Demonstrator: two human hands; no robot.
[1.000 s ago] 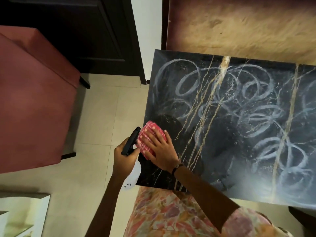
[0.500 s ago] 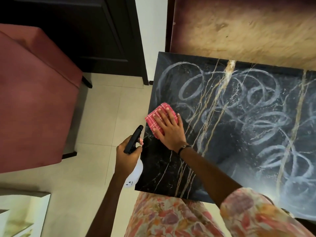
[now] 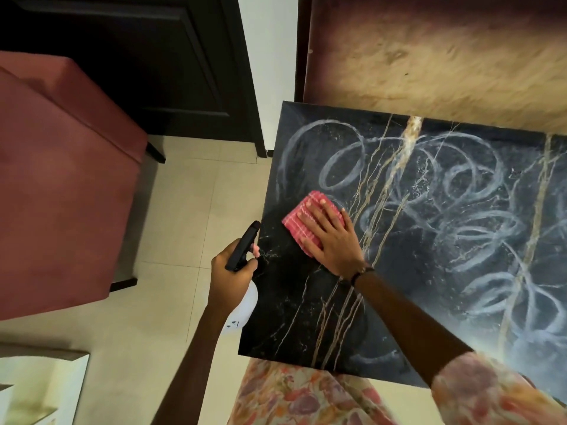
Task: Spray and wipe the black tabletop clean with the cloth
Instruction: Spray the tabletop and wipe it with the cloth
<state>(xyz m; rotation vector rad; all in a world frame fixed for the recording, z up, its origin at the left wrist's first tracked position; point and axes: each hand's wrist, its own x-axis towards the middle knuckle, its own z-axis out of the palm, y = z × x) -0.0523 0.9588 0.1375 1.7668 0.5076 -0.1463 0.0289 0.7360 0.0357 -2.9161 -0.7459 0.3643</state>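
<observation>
Here, right hand (image 3: 333,240) flattens cloth (image 3: 302,217).

I see a glossy black marble-look worktop (image 3: 306,302) with tan veins and chalky white smears, a woven pink cloth (image 3: 302,220), and a matt black plastic sprayer head (image 3: 244,245).

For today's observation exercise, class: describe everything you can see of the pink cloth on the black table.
The pink cloth is a small woven pad, pink-red with pale checked lines, apparently folded into a rough rectangle. It lies flat on the black tabletop, near its left edge, at the border between the clean dark corner and the white swirled streaks. The right hand presses on it, palm down with fingers spread, covering its nearer part; the far end and left side show. The left hand, holding the spray bottle, does not touch it.
</observation>
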